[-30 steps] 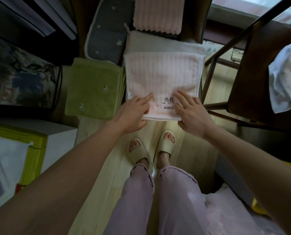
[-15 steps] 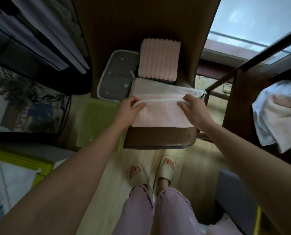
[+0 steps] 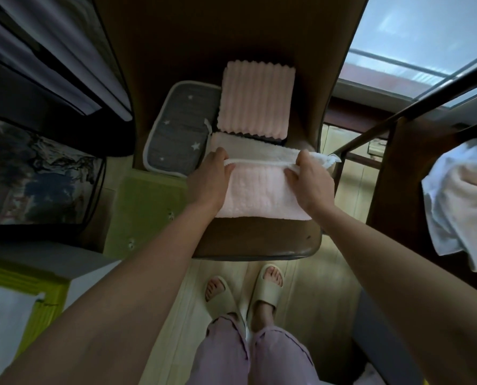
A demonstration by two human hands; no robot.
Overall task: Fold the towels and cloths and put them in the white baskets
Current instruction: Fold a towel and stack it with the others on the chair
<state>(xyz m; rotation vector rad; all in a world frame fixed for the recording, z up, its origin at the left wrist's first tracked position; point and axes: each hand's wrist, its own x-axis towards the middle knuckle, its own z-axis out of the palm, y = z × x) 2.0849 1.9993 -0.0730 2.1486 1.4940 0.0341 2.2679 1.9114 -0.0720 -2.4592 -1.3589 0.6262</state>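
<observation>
Pale pink ribbed towel (image 3: 262,193), folded in half, lying on brown chair seat (image 3: 254,240), white-trimmed edge along its far side; left hand (image 3: 208,184) pinching that edge at the left corner, fingers curled over it; right hand (image 3: 311,182) pinching the same edge at the right corner, thumb on top; white towel (image 3: 259,150) lying flat beneath, just behind the pink one, touching it; pink ridged cloth (image 3: 256,101) folded further back on the seat; grey star-patterned cloth (image 3: 180,129) to its left, overhanging the seat edge; green towel (image 3: 148,207) left of the chair, lower down; white and pink towels (image 3: 462,201) draped over a wooden frame at right; two feet in beige slippers (image 3: 243,293) on pale wood floor
</observation>
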